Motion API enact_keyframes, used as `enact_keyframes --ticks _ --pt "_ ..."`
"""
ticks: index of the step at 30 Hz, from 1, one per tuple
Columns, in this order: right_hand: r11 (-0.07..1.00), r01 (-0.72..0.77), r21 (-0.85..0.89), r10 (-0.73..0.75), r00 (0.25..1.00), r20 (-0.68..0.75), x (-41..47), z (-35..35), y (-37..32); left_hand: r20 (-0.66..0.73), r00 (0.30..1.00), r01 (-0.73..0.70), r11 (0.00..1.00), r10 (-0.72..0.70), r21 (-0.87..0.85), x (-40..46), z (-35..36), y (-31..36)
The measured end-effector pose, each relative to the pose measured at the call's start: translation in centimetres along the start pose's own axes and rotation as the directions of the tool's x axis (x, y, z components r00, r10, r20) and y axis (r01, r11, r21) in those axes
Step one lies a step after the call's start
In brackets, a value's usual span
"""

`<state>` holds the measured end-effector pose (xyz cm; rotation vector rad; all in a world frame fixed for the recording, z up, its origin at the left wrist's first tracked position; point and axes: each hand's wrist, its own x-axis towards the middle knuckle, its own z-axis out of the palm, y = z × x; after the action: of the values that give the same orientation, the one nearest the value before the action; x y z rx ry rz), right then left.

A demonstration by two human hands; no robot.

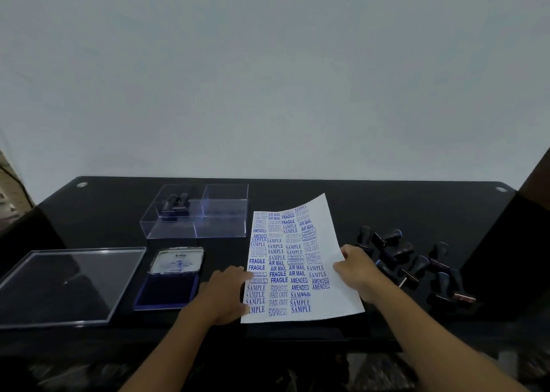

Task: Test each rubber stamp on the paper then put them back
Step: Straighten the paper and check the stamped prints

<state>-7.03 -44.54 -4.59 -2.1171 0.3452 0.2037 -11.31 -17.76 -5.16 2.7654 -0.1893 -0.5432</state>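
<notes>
Stamps (415,265) lie in a loose heap toward the right end of the tabletop (416,207), handles pointing every which way, most tipped on their sides, so none is ready to press as it lies. Two more stamps (174,205) stand upright in the far-left compartment of the clear divided box (195,211) near the far edge, probably already tested and returned. Between box and heap sits the paper (297,260), long axis running from the near edge toward the far edge and leaning a little to the right; its far right corner curls up off the surface. The sheet is crowded with blue prints (SAMPLE, FRAGILE, AIR MAIL and the like), leaving little bare space except along the right margin. The left hand (226,296) lies flat with fingers spread on the sheet's left edge, pinning it down, while the right hand (357,269) pinches the right edge with thumb on top, seemingly to square or turn the sheet. An open ink pad (168,292) waits just left of the paper, lid propped up, within easy reach for inking. The box's clear lid (65,284) rests flat at the left end, out of the way.
</notes>
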Motion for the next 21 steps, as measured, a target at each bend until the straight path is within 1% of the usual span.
enact_keyframes --ticks 2,4,5,8,9,10,11,13,14,15,17,19,21 --pt "0.998 0.067 0.006 -0.067 0.998 -0.005 -0.3 -0.1 0.2 0.002 1.0 0.008 0.999 -0.007 -0.05 0.0 -0.2 0.1" --pt "0.987 0.158 0.004 -0.158 0.987 -0.016 -0.9 -0.5 0.5 0.001 1.0 0.029 0.989 -0.029 -0.147 0.3 -0.5 0.2" --pt "0.978 0.206 0.003 -0.206 0.978 -0.028 -1.2 -0.7 0.5 -0.031 0.999 0.034 0.977 -0.041 -0.208 0.6 -0.7 0.4" --pt "0.944 0.329 0.023 -0.326 0.942 -0.076 -2.0 -1.7 0.6 -0.194 0.974 0.027 0.911 -0.116 -0.411 1.2 -1.2 1.6" --pt "0.932 0.361 0.035 -0.357 0.929 -0.093 -2.3 -2.0 0.5 -0.235 0.962 0.012 0.877 -0.142 -0.481 1.3 -1.4 2.3" --pt "0.918 0.394 0.047 -0.388 0.916 -0.103 -2.7 -2.3 0.4 -0.245 0.956 -0.006 0.827 -0.16 -0.563 1.3 -1.4 2.9" --pt "0.906 0.419 0.059 -0.411 0.904 -0.121 -3.1 -2.7 0.2 -0.234 0.957 -0.026 0.755 -0.17 -0.655 1.4 -1.4 3.6" --pt "0.886 0.456 0.087 -0.44 0.884 -0.158 -3.8 -3.4 -0.2 -0.179 0.972 -0.064 0.561 -0.153 -0.825 1.5 -1.5 4.6" --pt "0.88 0.465 0.098 -0.445 0.878 -0.177 -4.0 -3.8 -0.4 -0.172 0.975 -0.083 0.482 -0.144 -0.872 1.4 -1.5 4.9" --pt "0.873 0.475 0.11 -0.449 0.871 -0.197 -4.3 -4.2 -0.7 -0.193 0.969 -0.112 0.425 -0.152 -0.898 1.2 -1.7 5.2" --pt "0.861 0.49 0.136 -0.454 0.861 -0.228 -4.6 -4.9 -1.1 -0.262 0.943 -0.178 0.357 -0.204 -0.917 0.8 -2.2 5.5" --pt "0.847 0.506 0.165 -0.456 0.85 -0.264 -4.9 -5.3 -1.8 -0.323 0.92 -0.238 0.338 -0.223 -0.911 0.2 -3.1 5.9" --pt "0.827 0.526 0.196 -0.464 0.837 -0.289 -5.1 -5.4 -2.7 -0.36 0.91 -0.281 0.331 -0.208 -0.901 -0.4 -4.2 6.1"
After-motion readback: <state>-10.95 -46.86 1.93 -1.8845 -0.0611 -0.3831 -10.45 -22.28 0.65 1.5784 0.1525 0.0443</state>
